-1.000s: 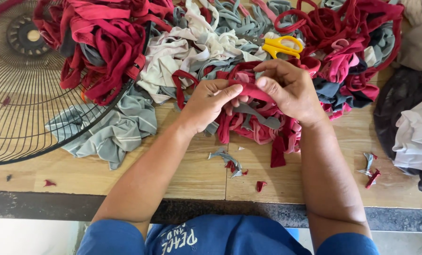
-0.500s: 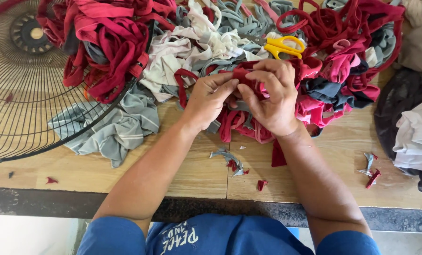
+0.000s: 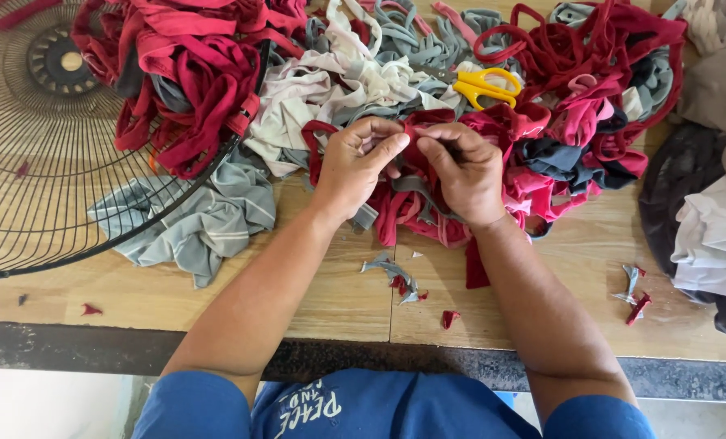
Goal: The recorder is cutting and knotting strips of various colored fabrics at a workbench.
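On the wooden tabletop (image 3: 330,301), from left to right: a wire fan guard (image 3: 46,162) under a heap of red strips (image 3: 184,73), a grey striped cloth (image 3: 192,228), the mixed pile of strips (image 3: 363,73), yellow-handled scissors (image 3: 481,85), more red loops (image 3: 591,57). At centre, left hand (image 3: 356,167) and right hand (image 3: 465,171) close together, fingertips pinched on one red fabric strip (image 3: 416,130) just above the pile. Judging by the large unsorted heaps and few trimmings (image 3: 395,276) near the edge, much left to work through.

Left hand (image 3: 355,167) and right hand (image 3: 463,171) meet fingertip to fingertip, pinch grip, forearms converging.
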